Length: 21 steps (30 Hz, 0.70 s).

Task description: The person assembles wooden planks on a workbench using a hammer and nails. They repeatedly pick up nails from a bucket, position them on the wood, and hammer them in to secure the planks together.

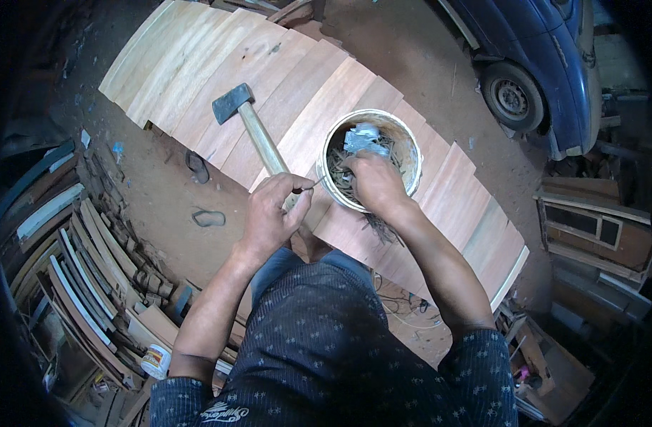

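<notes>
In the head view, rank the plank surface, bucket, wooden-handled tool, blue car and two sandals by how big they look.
1. Plank surface
2. Blue car, visible part only
3. Bucket
4. Wooden-handled tool
5. Upper sandal and lower sandal: too alike to rank

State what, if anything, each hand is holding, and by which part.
The left hand pinches a thin nail-like piece near one end, between thumb and finger. The right hand is inside the bucket; whether it grips anything is hidden.
</notes>
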Available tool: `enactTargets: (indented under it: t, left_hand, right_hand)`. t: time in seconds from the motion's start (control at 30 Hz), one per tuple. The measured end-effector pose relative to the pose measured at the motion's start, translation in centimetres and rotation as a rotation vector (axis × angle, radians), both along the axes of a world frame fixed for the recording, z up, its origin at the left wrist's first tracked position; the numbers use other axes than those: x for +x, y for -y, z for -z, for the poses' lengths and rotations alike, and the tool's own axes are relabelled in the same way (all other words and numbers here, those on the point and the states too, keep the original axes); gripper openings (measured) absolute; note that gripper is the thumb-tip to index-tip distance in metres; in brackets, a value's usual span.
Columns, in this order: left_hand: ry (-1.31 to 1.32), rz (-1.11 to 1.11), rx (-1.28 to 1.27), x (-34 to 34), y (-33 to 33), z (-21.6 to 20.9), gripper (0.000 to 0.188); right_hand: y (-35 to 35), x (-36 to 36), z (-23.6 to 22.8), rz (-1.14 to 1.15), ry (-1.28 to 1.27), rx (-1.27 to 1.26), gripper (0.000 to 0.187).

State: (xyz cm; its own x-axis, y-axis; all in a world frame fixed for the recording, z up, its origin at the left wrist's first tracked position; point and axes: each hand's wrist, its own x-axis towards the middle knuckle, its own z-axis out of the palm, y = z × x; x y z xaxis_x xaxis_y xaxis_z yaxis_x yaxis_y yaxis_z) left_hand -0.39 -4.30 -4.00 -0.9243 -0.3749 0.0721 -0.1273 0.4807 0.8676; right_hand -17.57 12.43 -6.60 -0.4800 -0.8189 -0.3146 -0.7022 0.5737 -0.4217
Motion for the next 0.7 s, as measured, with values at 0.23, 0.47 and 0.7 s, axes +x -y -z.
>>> enactTargets:
  t: [0.23,0.47,0.7]
  left_hand:
    - [-0.012,-0.020,0.033,0.4,0.2,0.3,0.011]
    - [0.012,0.012,0.040,0.1,-0.4,-0.2,0.012]
    - [-0.016,-0.042,0.029,1.0,0.4,0.4,0.013]
  right_hand:
    - [0.2,-1.3,-5.3,0.210,0.147,-0.124,0.021]
    - [2.4,-1.3,1.1,0.217,-0.107,0.192,0.057]
    - [-0.1,1.0,-5.9,0.115,0.073,0.200,0.065]
